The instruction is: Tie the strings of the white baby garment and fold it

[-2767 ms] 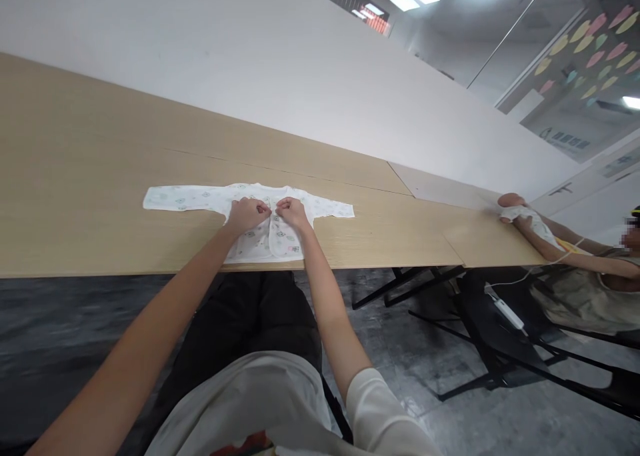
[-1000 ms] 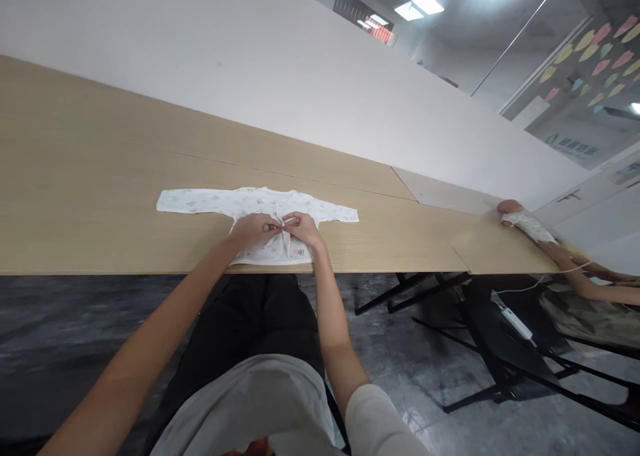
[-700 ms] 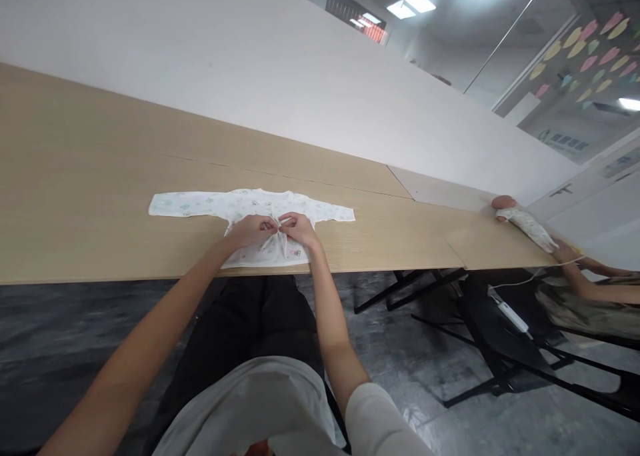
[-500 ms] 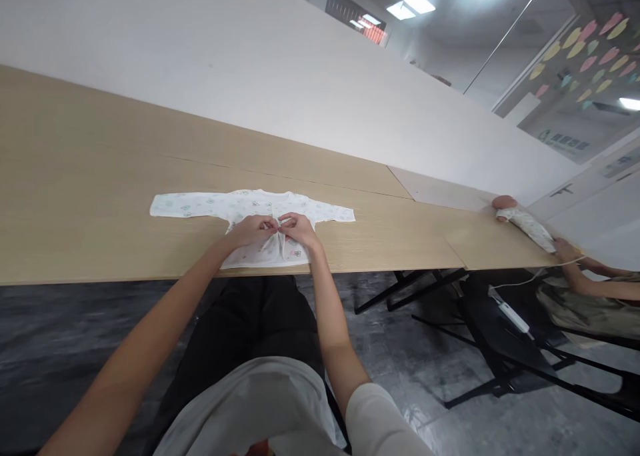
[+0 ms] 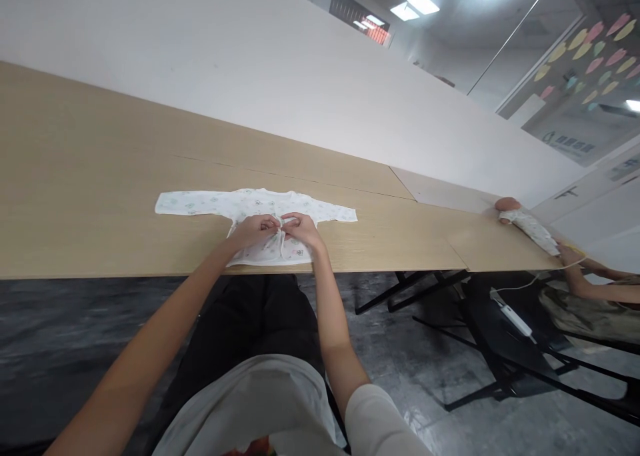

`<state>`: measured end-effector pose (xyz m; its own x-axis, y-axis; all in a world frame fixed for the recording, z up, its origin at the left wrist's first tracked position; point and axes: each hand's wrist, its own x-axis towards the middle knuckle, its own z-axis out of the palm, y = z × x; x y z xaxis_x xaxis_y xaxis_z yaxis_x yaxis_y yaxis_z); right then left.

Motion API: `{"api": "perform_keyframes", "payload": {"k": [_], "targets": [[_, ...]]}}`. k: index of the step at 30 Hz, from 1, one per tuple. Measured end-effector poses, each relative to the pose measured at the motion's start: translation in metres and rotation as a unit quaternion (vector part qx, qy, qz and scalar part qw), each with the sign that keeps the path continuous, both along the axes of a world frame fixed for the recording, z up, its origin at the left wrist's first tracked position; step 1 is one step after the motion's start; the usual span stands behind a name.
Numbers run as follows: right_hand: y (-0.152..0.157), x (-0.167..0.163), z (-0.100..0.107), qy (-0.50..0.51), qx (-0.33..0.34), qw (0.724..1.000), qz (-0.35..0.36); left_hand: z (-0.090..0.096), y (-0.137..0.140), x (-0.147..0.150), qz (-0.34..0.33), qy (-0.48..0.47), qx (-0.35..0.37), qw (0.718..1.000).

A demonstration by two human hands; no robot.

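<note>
A white baby shirt (image 5: 200, 203) with small printed figures lies spread on the wooden table, its sleeves stretched out to both sides and its hem near the table's front edge. Over the middle of its front, my left hand (image 5: 256, 231) pinches the fabric along the front opening. Close against it, my right hand (image 5: 301, 229) pinches the other side of that opening. The fingertips of both hands nearly meet, and they hide whatever fastening is between them.
The long wooden table (image 5: 100, 169) runs along a white partition (image 5: 300, 89). At the far right, a co-worker's hands (image 5: 567, 255) are at a doll (image 5: 527, 226) in patterned clothing. Black folding chairs (image 5: 500, 336) and a white power strip (image 5: 515, 319) are below.
Both hands stay pinched at the shirt's front opening with only slight finger movement. The whole view has shifted a little.
</note>
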<state>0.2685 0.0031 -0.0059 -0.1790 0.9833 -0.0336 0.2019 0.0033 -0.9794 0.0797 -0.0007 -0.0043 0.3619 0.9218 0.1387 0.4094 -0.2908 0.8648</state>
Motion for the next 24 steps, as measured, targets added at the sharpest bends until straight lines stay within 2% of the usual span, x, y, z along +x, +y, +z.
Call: {"api": "perform_keyframes", "payload": {"k": [7,17,24], "targets": [[-0.003,-0.002,0.003,0.001,-0.019,1.000,0.007,-0.003,0.000,0.000,-0.005,-0.018,-0.009,1.000],[-0.005,-0.004,0.003,-0.046,0.045,0.997,0.032,-0.016,0.010,-0.003,-0.016,-0.034,0.012,0.999],[-0.008,-0.004,0.007,-0.080,0.049,0.995,0.033,-0.009,0.005,-0.002,-0.021,-0.040,0.011,0.999]]}}
